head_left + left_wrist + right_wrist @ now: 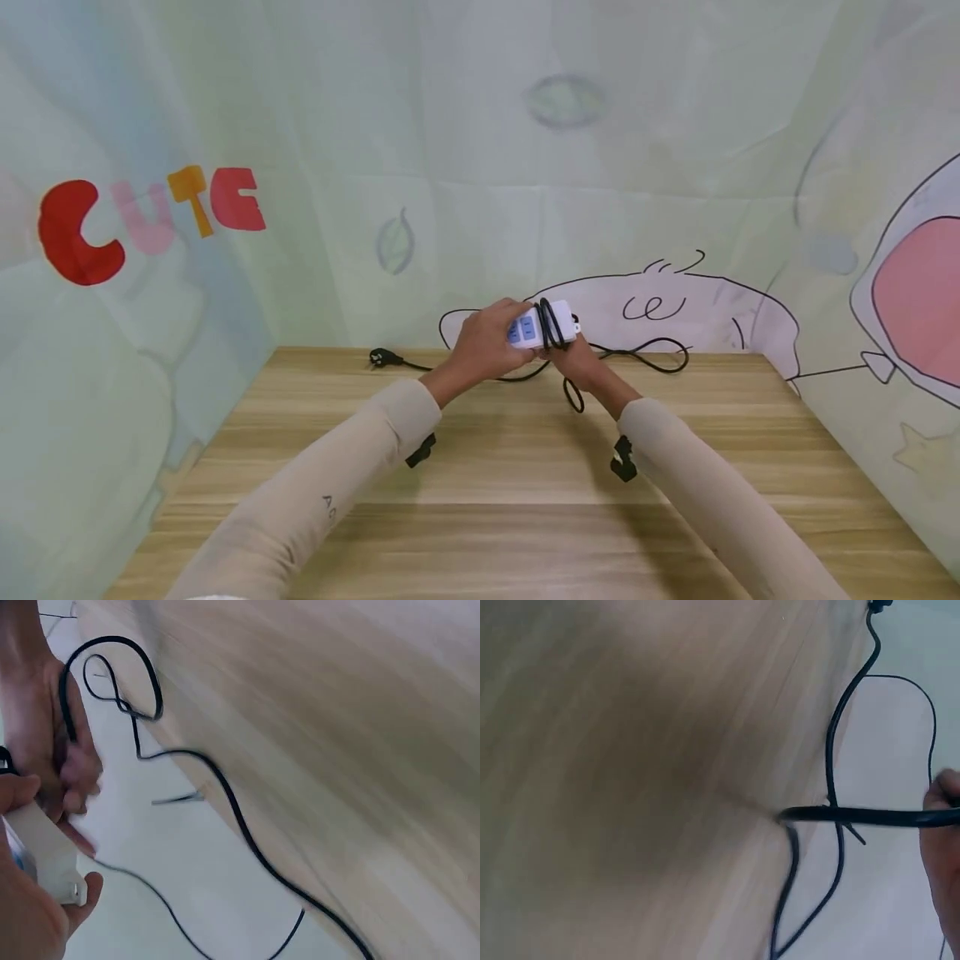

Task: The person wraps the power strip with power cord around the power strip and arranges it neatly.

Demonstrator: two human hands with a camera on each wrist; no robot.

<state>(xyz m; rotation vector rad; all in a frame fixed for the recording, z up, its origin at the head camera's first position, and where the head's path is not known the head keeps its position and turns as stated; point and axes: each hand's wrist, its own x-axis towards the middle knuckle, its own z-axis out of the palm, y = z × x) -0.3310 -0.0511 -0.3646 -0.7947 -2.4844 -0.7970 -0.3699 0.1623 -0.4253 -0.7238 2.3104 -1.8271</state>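
A white power strip [529, 328] with blue sockets is held up above the back of the table, black cord wound around its middle. My left hand [486, 342] grips its left end, thumb on top. Below its right end, my right hand [577, 365] holds the black cord [238, 816]; in the left wrist view a loop of it runs into these curled fingers. The strip partly hides the right fingers in the head view. In the right wrist view, a taut stretch of cord [870, 816] leads toward a hand at the right edge.
The black plug [385, 357] lies at the back left of the wooden table [487, 533], with cord trailing from it along the back edge. A loose loop of cord rests at the back right. Printed fabric [330, 167] hangs around the table's back and sides.
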